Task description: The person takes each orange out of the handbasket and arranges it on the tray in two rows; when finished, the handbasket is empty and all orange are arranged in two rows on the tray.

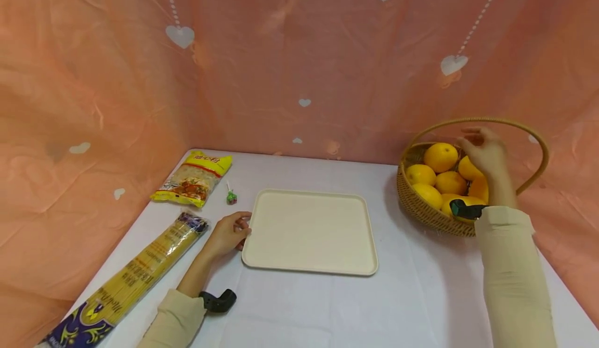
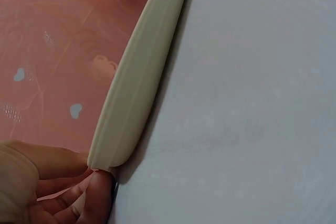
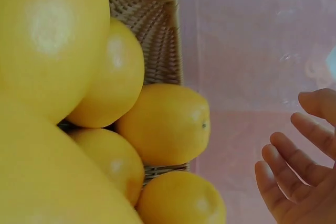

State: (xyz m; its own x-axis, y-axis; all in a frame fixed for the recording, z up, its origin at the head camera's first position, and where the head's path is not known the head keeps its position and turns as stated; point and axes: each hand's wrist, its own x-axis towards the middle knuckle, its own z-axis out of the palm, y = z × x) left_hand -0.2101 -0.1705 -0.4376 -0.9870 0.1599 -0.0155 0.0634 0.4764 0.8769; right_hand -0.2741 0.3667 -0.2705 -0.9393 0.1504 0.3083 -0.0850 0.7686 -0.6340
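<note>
A beige tray (image 1: 310,232) lies flat on the white table. My left hand (image 1: 228,233) is at its left edge; in the left wrist view, the thumb and fingers of the left hand (image 2: 63,187) pinch the tray's rim (image 2: 137,77). My right hand (image 1: 486,153) is over the back right of a wicker basket (image 1: 432,215), below its arched handle, holding nothing. Several yellow fruits (image 1: 441,157) fill the basket. In the right wrist view, the right hand (image 3: 304,166) has its fingers spread loosely, apart from the nearest yellow fruit (image 3: 165,124).
A yellow food packet (image 1: 192,179) lies at the back left, with a small green lollipop (image 1: 231,197) beside it. A long pack of noodles (image 1: 131,278) lies diagonally at the left, near the left forearm. Pink cloth with hearts hangs behind the table and at both sides.
</note>
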